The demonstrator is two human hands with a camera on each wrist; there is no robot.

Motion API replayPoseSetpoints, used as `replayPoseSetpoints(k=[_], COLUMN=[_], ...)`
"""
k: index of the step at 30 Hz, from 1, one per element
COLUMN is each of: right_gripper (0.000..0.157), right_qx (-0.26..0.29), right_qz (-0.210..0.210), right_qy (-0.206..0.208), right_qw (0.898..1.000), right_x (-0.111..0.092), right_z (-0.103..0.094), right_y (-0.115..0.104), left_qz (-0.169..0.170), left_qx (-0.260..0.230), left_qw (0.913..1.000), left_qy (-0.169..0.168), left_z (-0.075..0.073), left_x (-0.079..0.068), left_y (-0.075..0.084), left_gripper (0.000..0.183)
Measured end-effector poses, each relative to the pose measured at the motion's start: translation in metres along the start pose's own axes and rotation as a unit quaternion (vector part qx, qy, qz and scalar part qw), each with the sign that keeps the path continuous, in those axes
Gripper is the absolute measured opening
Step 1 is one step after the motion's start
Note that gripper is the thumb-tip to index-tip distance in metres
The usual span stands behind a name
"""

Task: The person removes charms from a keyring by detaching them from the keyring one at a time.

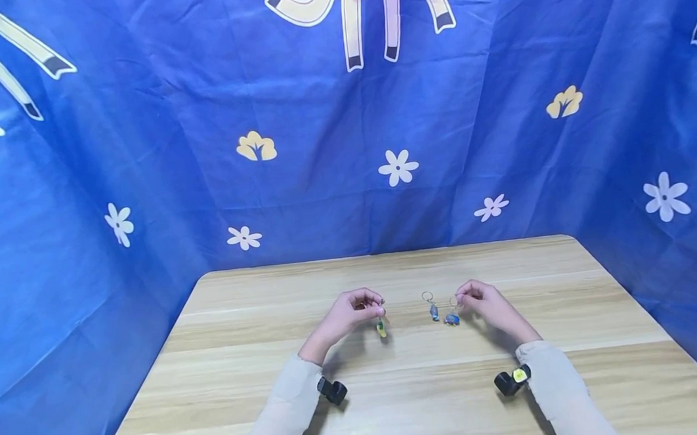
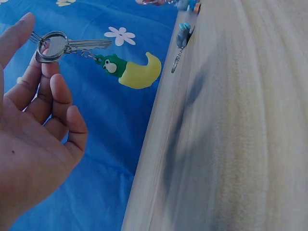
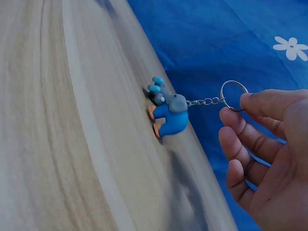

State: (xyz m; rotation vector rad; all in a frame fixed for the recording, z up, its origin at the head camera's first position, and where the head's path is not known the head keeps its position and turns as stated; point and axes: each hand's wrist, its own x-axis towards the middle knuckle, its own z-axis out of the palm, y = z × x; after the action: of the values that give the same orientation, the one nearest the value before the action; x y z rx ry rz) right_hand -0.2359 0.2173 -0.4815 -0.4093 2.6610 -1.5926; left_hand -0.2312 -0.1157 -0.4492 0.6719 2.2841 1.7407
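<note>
My left hand (image 1: 350,311) pinches a key ring (image 2: 52,47) between thumb and fingers. A silver key (image 2: 91,44) hangs from it, with a keychain charm (image 2: 139,73) that has a green, big-eyed head and a curved yellow body. Thumb and forefinger of my right hand (image 1: 488,305) pinch the metal ring (image 3: 234,82) of an elephant keychain (image 3: 174,124), grey-headed with a blue body and orange feet. Its short chain stretches from ring to figure, and the feet are right at the tabletop. Between the hands, nearer the right, lies another small blue-grey keychain (image 1: 434,313), its ring pointing away.
The light wood-grain table (image 1: 417,398) spreads under both hands. A blue curtain (image 1: 324,199) printed with flowers and animals surrounds its back and sides. Each forearm wears a small black camera, one on the left wrist (image 1: 332,391) and one on the right wrist (image 1: 505,384).
</note>
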Motion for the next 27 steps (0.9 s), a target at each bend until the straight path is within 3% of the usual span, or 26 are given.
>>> replayPoseSetpoints(k=[8,20,27], right_gripper=[0.016,0.014,0.015], right_qx=[0.019,-0.008,-0.040], right_qz=[0.011,0.014,0.064], right_qy=[-0.011,-0.027,-0.013], right_qw=[1.000,1.000,0.997], right_x=[0.016,0.041,0.054], right_z=[-0.002,0.005,0.012], right_y=[0.006,0.014,0.014], left_qz=[-0.003,-0.016,-0.016], left_qx=[0.002,0.005,0.008], left_qw=[1.0000,0.9998,0.9998], left_qy=[-0.003,-0.004,-0.005], left_z=[-0.004,-0.005,-0.006], left_x=[0.001,-0.001,-0.001], left_y=[-0.004,-0.005,-0.005], left_gripper=[0.029,0.030,0.030])
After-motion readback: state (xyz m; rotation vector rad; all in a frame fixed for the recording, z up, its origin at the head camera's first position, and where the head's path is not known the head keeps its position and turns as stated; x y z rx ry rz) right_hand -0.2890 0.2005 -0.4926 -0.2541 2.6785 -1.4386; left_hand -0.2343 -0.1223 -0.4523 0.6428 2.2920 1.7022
